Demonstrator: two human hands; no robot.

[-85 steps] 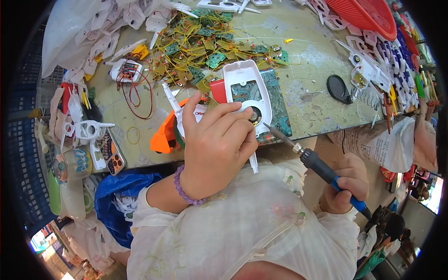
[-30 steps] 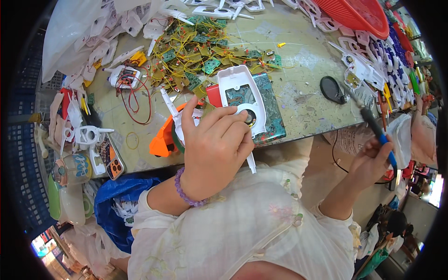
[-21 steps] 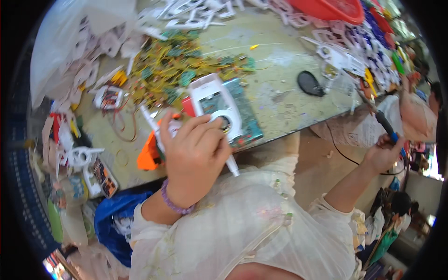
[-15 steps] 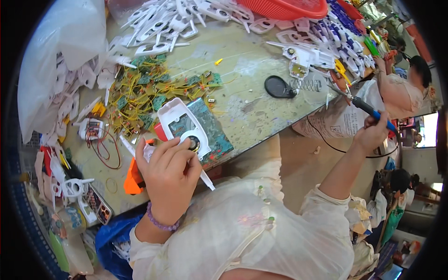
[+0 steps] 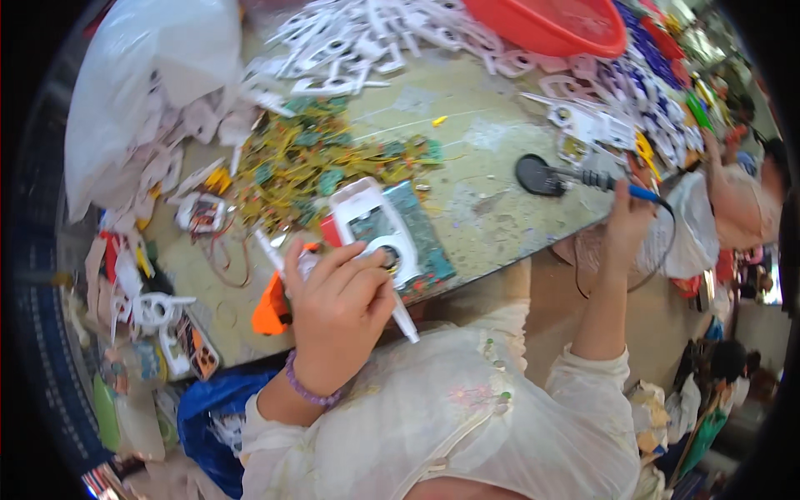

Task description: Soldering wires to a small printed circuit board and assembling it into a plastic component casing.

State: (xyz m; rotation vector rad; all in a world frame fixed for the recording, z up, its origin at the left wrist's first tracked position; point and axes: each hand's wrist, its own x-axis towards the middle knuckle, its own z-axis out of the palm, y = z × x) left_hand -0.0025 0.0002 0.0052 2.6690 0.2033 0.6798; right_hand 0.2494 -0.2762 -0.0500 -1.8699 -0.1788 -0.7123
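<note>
A person's left hand (image 5: 337,321) lies over the near edge of a cluttered counter (image 5: 475,229), its fingers loosely bent and fingertips resting on a white plastic casing (image 5: 358,194), beside the casing's dark round part (image 5: 389,257); whether these fingers grip anything underneath is hidden from view; the casing sits tilted on a flat green slab (image 5: 423,229), and a white rod (image 5: 406,322) sticks out below the hand; an orange piece (image 5: 269,308) is just left of it.

At right, the right hand (image 5: 623,218) has its fingers closed around the blue-handled soldering iron (image 5: 643,192), which points left towards a black round disc (image 5: 532,173); beyond the hands lie a heap of wired circuit boards (image 5: 317,171), piled white plastic parts (image 5: 358,37) and a red basin (image 5: 554,23).
</note>
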